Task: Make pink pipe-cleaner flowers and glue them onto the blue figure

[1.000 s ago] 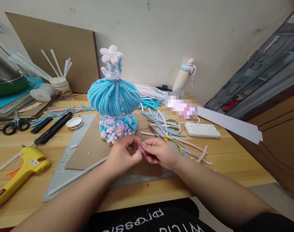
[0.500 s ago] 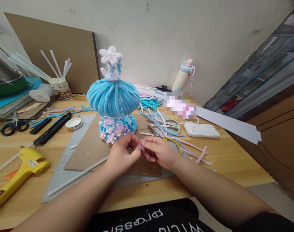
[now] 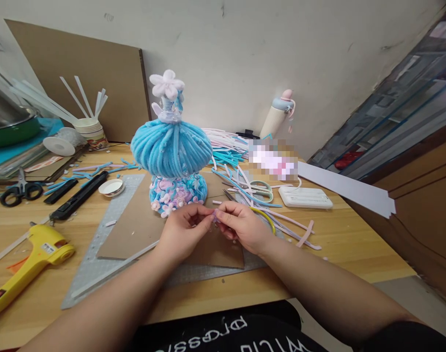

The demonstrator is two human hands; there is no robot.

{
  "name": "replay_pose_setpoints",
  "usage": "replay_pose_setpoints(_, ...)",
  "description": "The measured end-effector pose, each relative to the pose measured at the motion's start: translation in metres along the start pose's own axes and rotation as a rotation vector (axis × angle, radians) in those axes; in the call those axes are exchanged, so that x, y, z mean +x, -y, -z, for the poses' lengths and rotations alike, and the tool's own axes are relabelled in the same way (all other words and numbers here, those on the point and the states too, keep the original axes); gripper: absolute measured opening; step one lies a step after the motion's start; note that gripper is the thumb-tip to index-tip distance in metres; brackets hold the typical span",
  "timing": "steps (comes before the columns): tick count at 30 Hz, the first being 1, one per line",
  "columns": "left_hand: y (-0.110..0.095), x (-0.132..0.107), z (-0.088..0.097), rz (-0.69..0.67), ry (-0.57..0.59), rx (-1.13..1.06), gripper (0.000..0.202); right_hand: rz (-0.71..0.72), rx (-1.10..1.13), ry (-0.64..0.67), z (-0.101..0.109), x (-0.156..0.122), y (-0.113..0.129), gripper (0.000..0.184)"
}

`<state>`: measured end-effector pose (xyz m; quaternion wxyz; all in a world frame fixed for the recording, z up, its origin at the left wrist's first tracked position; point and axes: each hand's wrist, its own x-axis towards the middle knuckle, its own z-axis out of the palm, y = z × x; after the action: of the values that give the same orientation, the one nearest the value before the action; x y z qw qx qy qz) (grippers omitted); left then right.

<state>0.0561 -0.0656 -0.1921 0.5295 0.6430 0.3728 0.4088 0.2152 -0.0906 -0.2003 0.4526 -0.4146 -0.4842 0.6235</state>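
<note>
Between the fingertips of both hands is a small piece of lilac pipe cleaner [image 3: 216,215], mostly covered by the fingers. My left hand [image 3: 186,229] pinches it from one side, and my right hand [image 3: 244,228] pinches it from the other, thumb on top. The two hands meet over a brown cardboard sheet [image 3: 135,234]. Just behind them stands a fuzzy ornament [image 3: 171,149] with a blue ribbed dome, a pale pink flower on top and a base covered in small pink flowers.
A yellow glue gun [image 3: 47,249], a black utility knife [image 3: 79,195] and black-handled scissors [image 3: 22,189] lie at left. On the right are yellow-handled pliers [image 3: 265,217], green-handled scissors [image 3: 263,191], loose pipe cleaners [image 3: 288,222] and a white power bank [image 3: 306,198]. A bottle [image 3: 277,116] stands behind.
The fingers of both hands have shifted slightly around the small lilac piece, which stays pinched. The objects on the table keep their places.
</note>
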Motion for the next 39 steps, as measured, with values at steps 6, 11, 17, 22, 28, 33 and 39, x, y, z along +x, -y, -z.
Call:
replay_pose_setpoints(6, 0.005, -0.003, 0.003, 0.018, 0.012, 0.212, 0.015, 0.012, -0.097, -0.076, -0.002, 0.000, -0.002, 0.030)
replay_pose_setpoints(11, 0.005, -0.006, 0.005, -0.046, 0.025, 0.378, 0.015, -0.068, -0.033, -0.064, -0.003, 0.001, -0.001, 0.029)
replay_pose_setpoints(17, 0.002, -0.003, 0.004, -0.028, 0.028, 0.277, 0.012, -0.088, -0.108, 0.022, -0.002, 0.001, 0.001, 0.035)
replay_pose_setpoints(22, -0.001, 0.000, 0.003, 0.068, 0.068, -0.003, 0.010, -0.114, 0.076, 0.066, -0.001, 0.000, 0.002, 0.033)
replay_pose_setpoints(28, 0.002, 0.000, 0.003, -0.035, 0.048, 0.083, 0.008, -0.318, 0.442, 0.164, -0.002, 0.000, 0.000, 0.025)
replay_pose_setpoints(33, 0.005, -0.001, 0.004, -0.265, 0.044, 0.392, 0.013, -0.280, 0.427, 0.053, -0.006, 0.000, -0.007, 0.027)
replay_pose_setpoints(39, -0.001, -0.004, 0.003, -0.351, 0.031, 0.506, 0.010, -0.225, 0.318, 0.058, -0.008, -0.002, -0.005, 0.031)
